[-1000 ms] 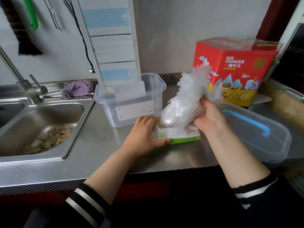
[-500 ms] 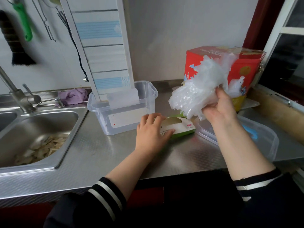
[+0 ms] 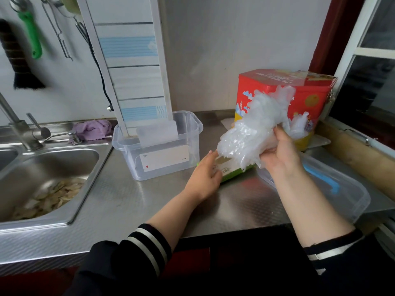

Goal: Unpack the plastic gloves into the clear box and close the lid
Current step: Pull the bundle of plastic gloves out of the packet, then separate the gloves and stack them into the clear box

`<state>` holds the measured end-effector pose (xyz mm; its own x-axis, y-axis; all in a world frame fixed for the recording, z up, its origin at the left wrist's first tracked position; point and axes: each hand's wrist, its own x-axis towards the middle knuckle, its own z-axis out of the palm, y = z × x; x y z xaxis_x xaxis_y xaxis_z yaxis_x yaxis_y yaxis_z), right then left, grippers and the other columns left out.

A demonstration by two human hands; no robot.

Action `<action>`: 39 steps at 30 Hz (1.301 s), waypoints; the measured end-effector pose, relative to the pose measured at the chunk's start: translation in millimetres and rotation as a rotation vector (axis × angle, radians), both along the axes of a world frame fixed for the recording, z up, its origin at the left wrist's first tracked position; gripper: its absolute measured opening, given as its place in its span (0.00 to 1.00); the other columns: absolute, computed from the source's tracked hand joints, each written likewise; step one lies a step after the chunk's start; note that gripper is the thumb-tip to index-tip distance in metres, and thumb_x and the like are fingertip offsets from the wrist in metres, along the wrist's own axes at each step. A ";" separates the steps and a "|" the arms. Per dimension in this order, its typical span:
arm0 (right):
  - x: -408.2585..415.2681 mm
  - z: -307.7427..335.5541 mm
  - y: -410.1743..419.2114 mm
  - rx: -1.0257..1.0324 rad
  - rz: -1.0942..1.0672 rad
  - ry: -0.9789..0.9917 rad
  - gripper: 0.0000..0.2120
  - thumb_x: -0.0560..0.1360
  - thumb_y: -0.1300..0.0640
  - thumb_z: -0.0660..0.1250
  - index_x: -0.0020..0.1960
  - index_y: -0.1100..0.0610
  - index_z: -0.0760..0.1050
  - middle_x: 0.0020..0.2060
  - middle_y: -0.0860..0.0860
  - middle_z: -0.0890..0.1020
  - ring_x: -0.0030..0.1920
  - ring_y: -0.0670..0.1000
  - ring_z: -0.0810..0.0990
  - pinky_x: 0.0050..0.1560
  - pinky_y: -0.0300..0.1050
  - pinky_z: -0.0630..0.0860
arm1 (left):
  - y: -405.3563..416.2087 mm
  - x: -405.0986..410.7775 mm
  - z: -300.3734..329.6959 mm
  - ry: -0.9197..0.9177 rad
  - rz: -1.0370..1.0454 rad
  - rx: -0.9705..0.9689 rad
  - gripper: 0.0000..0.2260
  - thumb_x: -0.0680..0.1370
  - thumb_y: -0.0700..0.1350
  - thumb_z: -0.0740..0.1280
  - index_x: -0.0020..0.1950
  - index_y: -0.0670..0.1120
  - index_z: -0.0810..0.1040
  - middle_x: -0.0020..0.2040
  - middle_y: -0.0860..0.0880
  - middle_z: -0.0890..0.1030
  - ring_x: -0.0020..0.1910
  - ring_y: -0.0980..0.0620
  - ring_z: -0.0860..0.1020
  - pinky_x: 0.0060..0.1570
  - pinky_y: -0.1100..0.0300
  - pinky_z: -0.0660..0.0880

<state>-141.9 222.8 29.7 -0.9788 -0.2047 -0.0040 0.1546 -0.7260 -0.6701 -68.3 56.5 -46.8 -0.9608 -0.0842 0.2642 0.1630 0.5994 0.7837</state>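
Note:
My right hand (image 3: 280,154) grips a crumpled wad of clear plastic gloves (image 3: 254,133), held above the counter to the right of the clear box. My left hand (image 3: 205,176) rests flat on the green-and-white glove carton (image 3: 232,170), which lies on the steel counter. The clear box (image 3: 160,146) stands open further left, with a white label on its front wall. Its clear lid (image 3: 333,189) with a blue handle lies on the counter under my right forearm.
A red cookie tin (image 3: 307,90) stands behind the gloves. A striped white board (image 3: 132,67) leans against the wall behind the box. The sink (image 3: 47,184) with scraps is at the left, beside a tap (image 3: 19,127) and purple cloth (image 3: 92,129). A window frame (image 3: 350,60) borders the right.
My right hand has pulled the wad of gloves up out of the carton and clear of it. My left hand stays pressed on the carton.

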 end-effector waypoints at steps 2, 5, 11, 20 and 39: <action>1.7 -3.4 -9.8 0.040 -0.008 -0.018 0.17 0.75 0.53 0.68 0.62 0.58 0.77 0.56 0.57 0.82 0.57 0.56 0.81 0.60 0.56 0.76 | -6.0 11.2 5.3 0.095 0.093 0.172 0.22 0.77 0.35 0.57 0.69 0.51 0.70 0.67 0.53 0.74 0.67 0.56 0.69 0.69 0.57 0.65; 6.1 -8.9 -23.9 0.063 -0.029 0.018 0.27 0.71 0.56 0.74 0.67 0.60 0.73 0.60 0.59 0.80 0.61 0.59 0.79 0.58 0.57 0.77 | -22.8 29.4 17.5 0.221 0.243 0.358 0.15 0.81 0.36 0.57 0.61 0.49 0.75 0.58 0.54 0.79 0.59 0.57 0.76 0.64 0.58 0.70; 42.1 19.8 -51.6 0.377 -0.082 0.436 0.17 0.72 0.65 0.72 0.60 0.56 0.76 0.53 0.54 0.83 0.53 0.51 0.83 0.54 0.46 0.78 | -62.5 70.0 42.0 0.218 0.194 0.623 0.17 0.79 0.59 0.58 0.65 0.53 0.71 0.60 0.52 0.80 0.55 0.53 0.81 0.54 0.56 0.78; 61.9 -8.3 -100.9 1.451 0.289 1.036 0.48 0.65 0.44 0.78 0.75 0.46 0.53 0.70 0.50 0.64 0.68 0.50 0.67 0.65 0.45 0.66 | -93.9 92.1 30.0 0.067 0.312 0.428 0.33 0.74 0.53 0.72 0.74 0.57 0.59 0.66 0.50 0.69 0.62 0.51 0.74 0.58 0.56 0.73; 67.9 -39.4 -82.2 1.894 0.179 1.210 0.44 0.67 0.27 0.63 0.72 0.52 0.57 0.70 0.49 0.69 0.70 0.52 0.66 0.75 0.53 0.50 | -105.6 91.4 0.7 0.148 0.243 -0.455 0.29 0.73 0.42 0.70 0.73 0.50 0.66 0.65 0.50 0.72 0.63 0.46 0.70 0.60 0.50 0.71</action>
